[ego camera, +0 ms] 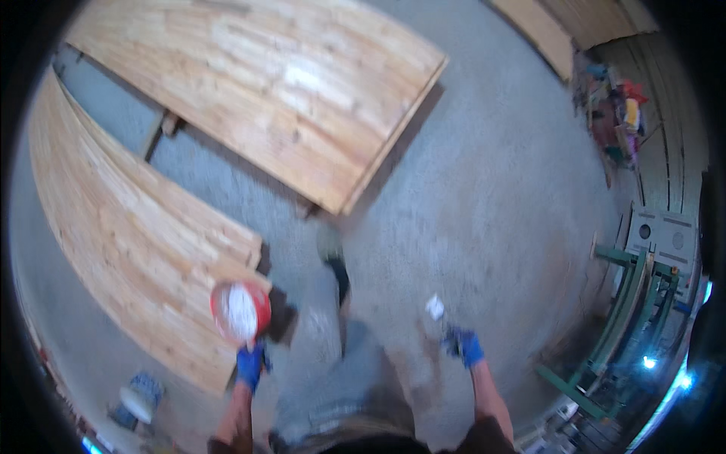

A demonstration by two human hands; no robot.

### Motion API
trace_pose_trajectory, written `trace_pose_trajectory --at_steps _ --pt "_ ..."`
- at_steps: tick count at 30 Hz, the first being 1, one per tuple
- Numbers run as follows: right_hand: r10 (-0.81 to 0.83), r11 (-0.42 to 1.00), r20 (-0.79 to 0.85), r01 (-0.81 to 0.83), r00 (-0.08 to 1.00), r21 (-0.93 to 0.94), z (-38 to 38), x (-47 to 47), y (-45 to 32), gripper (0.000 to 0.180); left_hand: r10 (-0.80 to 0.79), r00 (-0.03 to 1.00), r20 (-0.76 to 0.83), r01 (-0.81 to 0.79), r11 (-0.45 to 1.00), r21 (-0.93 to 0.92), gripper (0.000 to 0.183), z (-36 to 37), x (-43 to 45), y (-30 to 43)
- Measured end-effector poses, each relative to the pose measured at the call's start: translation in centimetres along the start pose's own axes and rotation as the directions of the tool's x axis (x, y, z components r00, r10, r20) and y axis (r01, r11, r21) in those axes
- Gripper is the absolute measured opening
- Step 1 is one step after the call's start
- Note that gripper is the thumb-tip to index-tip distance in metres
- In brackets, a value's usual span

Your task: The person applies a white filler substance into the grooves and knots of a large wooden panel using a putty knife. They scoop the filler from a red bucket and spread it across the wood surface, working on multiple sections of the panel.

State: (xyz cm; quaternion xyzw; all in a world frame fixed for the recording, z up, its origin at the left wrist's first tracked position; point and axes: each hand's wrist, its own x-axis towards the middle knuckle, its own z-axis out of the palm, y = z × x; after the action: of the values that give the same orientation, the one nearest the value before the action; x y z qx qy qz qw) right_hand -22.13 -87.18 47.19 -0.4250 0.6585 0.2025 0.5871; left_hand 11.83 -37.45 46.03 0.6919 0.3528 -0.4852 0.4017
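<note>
My left hand, in a blue glove, grips the near rim or handle of a red container. Thick-looking white material shows inside it. The container is over the near end of the left stack of wooden panels. In a blue glove too, my right hand is out over the concrete floor, fingers closed around a small tool. Its far end looks white; blur hides its exact kind.
Another jointed-wood panel stack lies ahead on wooden supports. Green metal machinery stands at the right. Beyond it is a pile of mixed coloured items. A blue and white object sits on the concrete floor at lower left.
</note>
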Motion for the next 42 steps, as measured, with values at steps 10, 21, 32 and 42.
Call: trace_pose_trajectory --at_steps 10,21,32,42 --pt "-0.011 1.0 -0.113 0.009 0.993 -0.015 -7.8 7.9 -22.6 0.038 -0.048 0.998 -0.046 0.035 0.968 -0.247 0.013 11.1 3.2 16.7" --pt "-0.012 0.961 0.056 0.027 0.998 -0.276 -18.7 26.0 -46.7 0.038 -0.186 0.94 -0.285 0.043 0.895 -0.444 0.018 29.7 -2.1 19.1" --pt "-0.039 0.87 0.188 0.126 0.981 -0.476 -16.7 29.7 -58.1 0.035 -0.339 0.93 -0.143 0.187 0.77 -0.61 0.02 40.9 -5.6 19.4" --pt "-0.159 0.275 0.732 0.742 0.662 -0.611 5.6 29.2 -58.4 0.04 -0.246 0.936 -0.251 0.053 0.806 -0.59 0.018 43.5 -0.7 15.5"
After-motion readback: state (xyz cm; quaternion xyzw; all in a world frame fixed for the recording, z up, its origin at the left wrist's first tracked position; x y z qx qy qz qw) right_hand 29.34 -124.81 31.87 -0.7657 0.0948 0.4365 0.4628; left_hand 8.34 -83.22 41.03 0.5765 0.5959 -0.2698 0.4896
